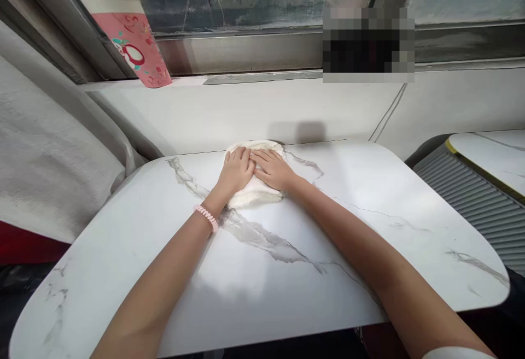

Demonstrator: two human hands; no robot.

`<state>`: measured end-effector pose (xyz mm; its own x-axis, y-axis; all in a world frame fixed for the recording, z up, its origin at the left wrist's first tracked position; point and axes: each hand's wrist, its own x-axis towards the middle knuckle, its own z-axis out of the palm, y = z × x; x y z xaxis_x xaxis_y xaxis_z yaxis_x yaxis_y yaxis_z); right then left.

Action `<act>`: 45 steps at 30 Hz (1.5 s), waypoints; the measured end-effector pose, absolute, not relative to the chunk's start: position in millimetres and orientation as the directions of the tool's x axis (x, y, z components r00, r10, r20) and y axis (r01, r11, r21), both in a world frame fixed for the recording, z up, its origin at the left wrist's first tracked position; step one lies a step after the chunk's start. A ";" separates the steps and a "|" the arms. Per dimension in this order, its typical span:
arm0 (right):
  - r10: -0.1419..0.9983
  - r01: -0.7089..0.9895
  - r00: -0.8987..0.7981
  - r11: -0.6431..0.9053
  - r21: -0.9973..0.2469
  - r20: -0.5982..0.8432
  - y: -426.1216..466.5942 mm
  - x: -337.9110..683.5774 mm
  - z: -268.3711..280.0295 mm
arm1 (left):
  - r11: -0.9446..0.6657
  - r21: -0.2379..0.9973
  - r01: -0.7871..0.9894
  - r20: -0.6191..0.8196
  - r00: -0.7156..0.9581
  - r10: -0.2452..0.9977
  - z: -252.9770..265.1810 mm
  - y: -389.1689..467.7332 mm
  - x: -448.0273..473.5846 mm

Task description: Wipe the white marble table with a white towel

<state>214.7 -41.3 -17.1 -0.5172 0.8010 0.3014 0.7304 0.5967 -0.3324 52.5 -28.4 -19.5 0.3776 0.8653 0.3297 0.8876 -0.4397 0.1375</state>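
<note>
A cream-white cloth (258, 192) lies bunched on the marble-patterned table (348, 228), close to its far edge by the wall. My left hand (239, 169) presses flat on the cloth's left part, fingers stretched forward. From the right, my right hand (273, 169) rests on the same cloth, its fingers spread and pointing left, with the fingertips touching or nearly touching the left hand. Neither hand grasps the cloth; both palms are down on top of it. A pink coil band (207, 218) circles my left wrist.
On the window ledge at upper left stands a pink paper cup (135, 47) with a red straw. Grey-white fabric (53, 146) hangs at the left. A second table (492, 151) and a ribbed grey surface (476, 200) are at right. Part of the ledge is pixelated.
</note>
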 end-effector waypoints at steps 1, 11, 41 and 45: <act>0.799 0.731 -0.518 0.599 -0.328 0.304 -45.2 217.7 -18.5 | -0.445 0.128 0.886 0.329 0.385 0.862 -19.5 -32.9 55.0; 0.814 0.773 -0.509 0.576 -0.268 0.281 -119.0 247.6 -17.3 | -0.538 0.070 0.840 0.345 0.486 0.803 -19.8 -97.3 79.4; 0.693 0.584 -0.652 0.718 -0.380 0.308 -182.2 343.5 -2.4 | -0.619 -0.100 0.779 0.235 0.623 0.747 -3.9 -177.0 157.2; 0.715 0.620 -0.623 0.699 -0.357 0.318 -140.1 351.1 -7.3 | -0.613 -0.026 0.790 0.234 0.601 0.764 -5.0 -126.1 162.9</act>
<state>351.1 -140.1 -7.3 -0.6229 0.7148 0.3179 0.6199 0.6989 -0.3568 162.9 -126.1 -5.0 0.6008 0.7642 0.2344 0.7897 -0.6129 -0.0257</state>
